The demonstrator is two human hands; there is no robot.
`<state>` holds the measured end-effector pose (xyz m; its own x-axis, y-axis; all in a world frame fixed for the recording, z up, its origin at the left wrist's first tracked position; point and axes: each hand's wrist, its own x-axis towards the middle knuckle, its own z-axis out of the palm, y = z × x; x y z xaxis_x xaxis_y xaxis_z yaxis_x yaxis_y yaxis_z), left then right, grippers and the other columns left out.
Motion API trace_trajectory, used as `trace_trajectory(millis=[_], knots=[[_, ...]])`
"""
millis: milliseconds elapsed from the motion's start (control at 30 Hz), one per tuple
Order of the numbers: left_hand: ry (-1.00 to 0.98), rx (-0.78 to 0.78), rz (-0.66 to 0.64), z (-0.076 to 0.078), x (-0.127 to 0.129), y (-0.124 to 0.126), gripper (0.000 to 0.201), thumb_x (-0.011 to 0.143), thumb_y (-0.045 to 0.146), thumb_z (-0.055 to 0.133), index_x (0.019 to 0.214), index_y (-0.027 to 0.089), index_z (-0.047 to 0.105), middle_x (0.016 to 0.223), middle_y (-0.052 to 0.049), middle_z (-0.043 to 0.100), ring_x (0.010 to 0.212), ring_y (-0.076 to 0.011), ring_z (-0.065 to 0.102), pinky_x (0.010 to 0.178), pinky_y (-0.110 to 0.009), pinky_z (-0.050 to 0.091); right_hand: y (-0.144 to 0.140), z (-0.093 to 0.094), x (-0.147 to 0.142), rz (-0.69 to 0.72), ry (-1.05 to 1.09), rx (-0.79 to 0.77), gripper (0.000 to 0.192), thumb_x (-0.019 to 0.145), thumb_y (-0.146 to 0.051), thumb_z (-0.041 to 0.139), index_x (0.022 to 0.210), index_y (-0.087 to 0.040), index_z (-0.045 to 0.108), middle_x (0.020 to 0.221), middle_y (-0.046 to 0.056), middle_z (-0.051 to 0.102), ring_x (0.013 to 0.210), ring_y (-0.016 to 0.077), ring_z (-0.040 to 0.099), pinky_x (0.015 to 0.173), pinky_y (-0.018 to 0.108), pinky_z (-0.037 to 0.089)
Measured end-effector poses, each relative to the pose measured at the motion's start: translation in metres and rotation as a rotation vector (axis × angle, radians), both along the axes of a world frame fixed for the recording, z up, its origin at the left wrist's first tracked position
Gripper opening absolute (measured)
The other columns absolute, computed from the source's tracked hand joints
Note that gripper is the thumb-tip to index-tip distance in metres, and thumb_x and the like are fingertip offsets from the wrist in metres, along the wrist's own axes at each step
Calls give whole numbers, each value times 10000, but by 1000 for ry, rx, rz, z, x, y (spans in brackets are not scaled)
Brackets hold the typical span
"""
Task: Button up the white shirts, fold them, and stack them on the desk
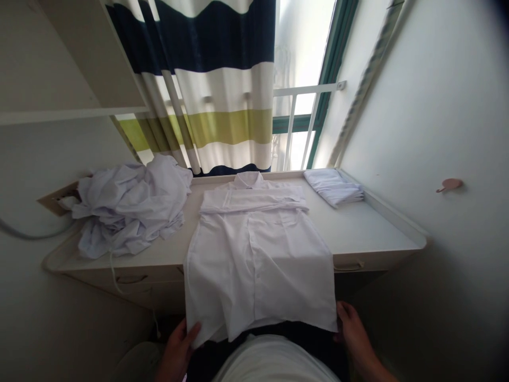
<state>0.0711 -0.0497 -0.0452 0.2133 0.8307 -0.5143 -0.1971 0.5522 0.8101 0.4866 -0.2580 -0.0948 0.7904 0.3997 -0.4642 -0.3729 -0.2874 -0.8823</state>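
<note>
Left hand: the left hand [177,347] pinches the lower left corner of a white shirt [258,260], thumb on top of the cloth, fingers curled shut under the hem.
Right hand: the right hand [353,334] grips the lower right corner the same way, closed lightly on the fabric at the edge of the hem.
Shirt: it lies flat and face down the middle of the desk [377,233], sleeves folded across the chest, collar pointing to the window; its lower part hangs over the near edge of the desk toward the person's lap, so the hem sits between the two hands and the body of the shirt stretches away from them.
Risk: in my judgement, uneven pulling at the two corners could skew the cloth, undo the folded sleeves or crease the front; the overhanging part could also drag the shirt off the desk if either grip slackens.
Left of the shirt: a crumpled pile of clothes [131,209] rests near it, not quite touching.
Far right: a folded stack [334,187] sits well apart by the wall.
Beyond: a striped curtain [214,85] hangs before the window [306,127].
</note>
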Motion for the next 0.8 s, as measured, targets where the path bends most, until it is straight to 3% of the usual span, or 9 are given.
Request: trace_trajectory(millis=[100, 200, 333, 433, 600, 800], knots=[[14, 18, 13, -4, 4, -1, 589, 724, 220, 850, 1251, 180, 590, 1123, -109, 749, 908, -260, 747, 772, -345, 621, -3, -5, -13, -102, 357, 58, 488, 860, -494, 644, 1207, -188, 490, 837, 40, 664, 680, 206, 699, 590, 335, 593], [40, 27, 21, -9, 4, 0, 532, 728, 205, 843, 1209, 176, 617, 1106, -100, 753, 881, -242, 746, 715, -302, 612, -5, -3, -20, -164, 645, 168, 386, 936, -409, 608, 1183, -139, 485, 881, 112, 704, 797, 238, 745, 722, 363, 626], [55, 41, 35, -16, 1, 6, 445, 748, 218, 825, 1155, 182, 649, 1135, -80, 746, 912, -228, 738, 745, -291, 610, 0, 11, -23, -101, 866, 277, 228, 960, -335, 612, 1018, -120, 563, 811, 113, 726, 671, 178, 729, 600, 255, 606], [79, 40, 53, -21, -1, 7, 408, 754, 238, 818, 1130, 181, 671, 1151, -71, 743, 949, -223, 733, 776, -283, 609, 8, 21, -27, -91, 934, 311, 218, 977, -320, 589, 988, -102, 590, 784, 111, 736, 619, 161, 715, 550, 236, 594], [58, 25, 45, -23, 0, 6, 421, 722, 291, 844, 1093, 165, 691, 1098, -71, 758, 972, -244, 730, 836, -311, 603, 18, 27, -33, -219, 882, 408, 194, 1010, -305, 523, 902, -150, 570, 739, 39, 714, 556, 110, 674, 498, 196, 559], [82, 55, 33, -19, -4, 4, 405, 678, 305, 877, 1011, 164, 696, 1005, -61, 773, 921, -242, 736, 825, -308, 592, -3, 27, -10, -271, 750, 540, 189, 916, -170, 574, 770, -207, 461, 521, -100, 434, 360, 53, 413, 325, 151, 332]])
